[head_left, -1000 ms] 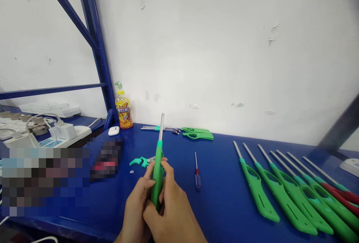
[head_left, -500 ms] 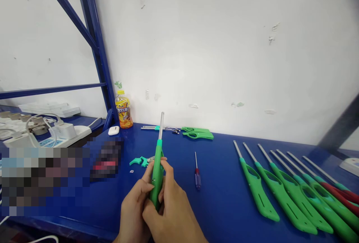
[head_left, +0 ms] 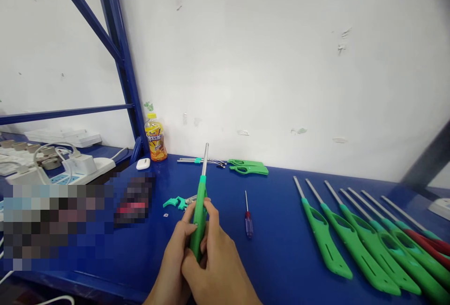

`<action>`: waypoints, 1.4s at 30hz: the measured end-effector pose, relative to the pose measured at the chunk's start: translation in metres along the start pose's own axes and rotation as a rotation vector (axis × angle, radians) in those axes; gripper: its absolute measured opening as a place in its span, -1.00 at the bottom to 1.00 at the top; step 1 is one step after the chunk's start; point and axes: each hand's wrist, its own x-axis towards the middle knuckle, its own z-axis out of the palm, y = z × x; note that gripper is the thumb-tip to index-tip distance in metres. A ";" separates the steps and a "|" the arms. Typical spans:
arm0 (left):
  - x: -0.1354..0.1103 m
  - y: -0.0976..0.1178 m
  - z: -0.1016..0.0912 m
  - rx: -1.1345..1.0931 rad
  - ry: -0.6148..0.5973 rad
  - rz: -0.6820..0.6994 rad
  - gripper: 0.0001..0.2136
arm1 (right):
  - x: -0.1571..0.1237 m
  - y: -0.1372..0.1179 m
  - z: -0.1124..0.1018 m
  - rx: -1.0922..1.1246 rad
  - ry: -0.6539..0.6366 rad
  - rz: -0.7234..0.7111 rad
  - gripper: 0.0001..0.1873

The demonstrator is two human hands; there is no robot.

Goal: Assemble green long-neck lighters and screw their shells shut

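Observation:
A green gas lighter (head_left: pixel 198 216) with a metal tube is gripped between both my hands, its tube pointing up and away from me. My left hand (head_left: pixel 176 253) wraps the lower left side, with the thumb pressed on the handle. On the other side, my right hand (head_left: pixel 220 263) closes its fingers round the handle. Just behind the hands lie teal plastic trigger parts (head_left: pixel 177 202) and a small white piece (head_left: pixel 165 215). A screwdriver (head_left: pixel 249 223) with a clear purple handle rests on the blue table (head_left: pixel 274 258) to the right.
Several assembled lighters (head_left: pixel 325 244), green and red, lie in a row at the right. Near the wall are green handle shells (head_left: pixel 249 168) and metal tubes with wires (head_left: pixel 190 160). A drink bottle (head_left: pixel 155 138), white case (head_left: pixel 143 163) and power strip (head_left: pixel 101 166) stand left.
My hands and the lighter have shifted slightly to the right. My left thumb has slid a little up the handle. The things on the table lie as before.

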 end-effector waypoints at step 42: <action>0.001 0.004 -0.001 0.124 -0.007 -0.016 -0.66 | 0.001 0.003 0.001 -0.086 0.025 -0.024 -0.14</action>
